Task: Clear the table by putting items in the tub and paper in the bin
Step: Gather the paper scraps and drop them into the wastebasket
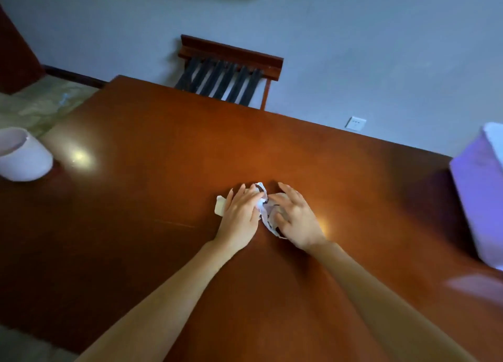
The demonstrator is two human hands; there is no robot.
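Note:
A small heap of crumpled white paper scraps (265, 206) lies in the middle of the brown wooden table (163, 149). My left hand (241, 214) lies over the left side of the heap, fingers bent onto the paper. My right hand (295, 217) covers the right side, its fingers curled around scraps. One scrap pokes out to the left of my left hand. A white round bin (23, 155) stands at the table's left edge. A white rectangular tub (481, 195) stands at the right edge, partly cut off by the frame.
A wooden chair (231, 70) with dark slats stands behind the far edge of the table, against a pale wall. A wall socket (355, 123) sits low on the wall. Greenish floor shows at the far left.

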